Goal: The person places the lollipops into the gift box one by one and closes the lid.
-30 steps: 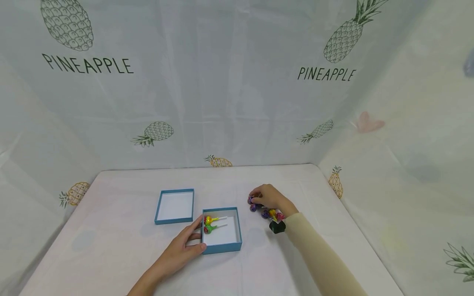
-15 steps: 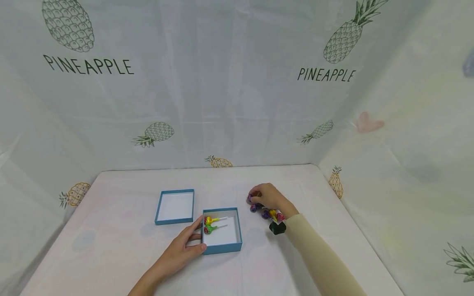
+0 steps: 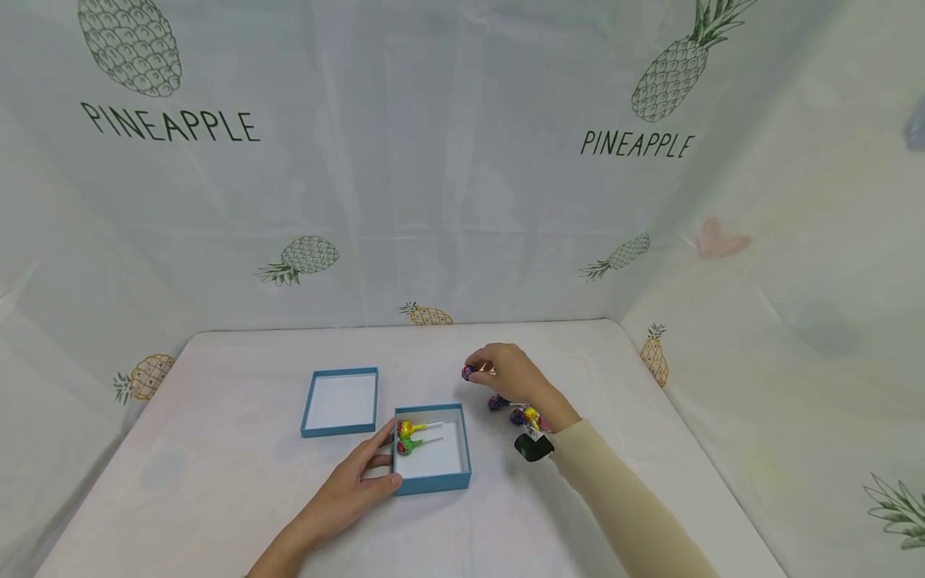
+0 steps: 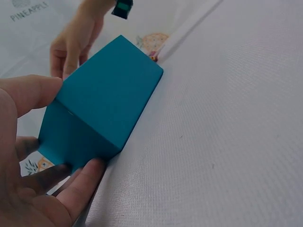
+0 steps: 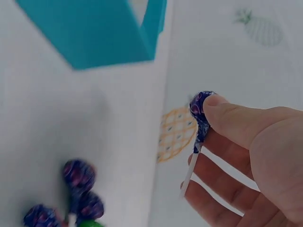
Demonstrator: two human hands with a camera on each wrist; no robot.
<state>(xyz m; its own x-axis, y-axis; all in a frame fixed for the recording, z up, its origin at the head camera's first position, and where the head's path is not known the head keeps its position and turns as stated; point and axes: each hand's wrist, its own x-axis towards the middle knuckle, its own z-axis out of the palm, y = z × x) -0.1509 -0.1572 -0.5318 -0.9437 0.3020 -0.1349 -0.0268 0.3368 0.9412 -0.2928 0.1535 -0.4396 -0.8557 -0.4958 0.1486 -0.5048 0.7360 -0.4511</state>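
My left hand (image 3: 354, 486) holds the left side of an uncovered blue box (image 3: 433, 483); in the left wrist view its thumb and fingers lie against the outer walls (image 4: 109, 90). Inside the box, a yellow lollipop (image 3: 410, 429) and a green lollipop (image 3: 408, 445) lie side by side with sticks pointing right. Beyond the box's far right corner, my right hand (image 3: 513, 376) pinches a purple-wrapped lollipop (image 5: 199, 118) between thumb and fingers, raised off the table. Its white stick angles down along the fingers in the right wrist view.
A shallow blue lid (image 3: 340, 401), white inside, lies left of the box. Several loose lollipops, purple ones (image 3: 496, 403) and a yellow one (image 3: 531, 415) among them, lie under my right forearm. A dark device (image 3: 533, 448) hangs at the right wrist. Pineapple-print cloth (image 3: 462, 201) surrounds the table.
The purple lollipop in my right hand has come away from the pile, moving up and left in the head view. My left hand and the box have stayed put.
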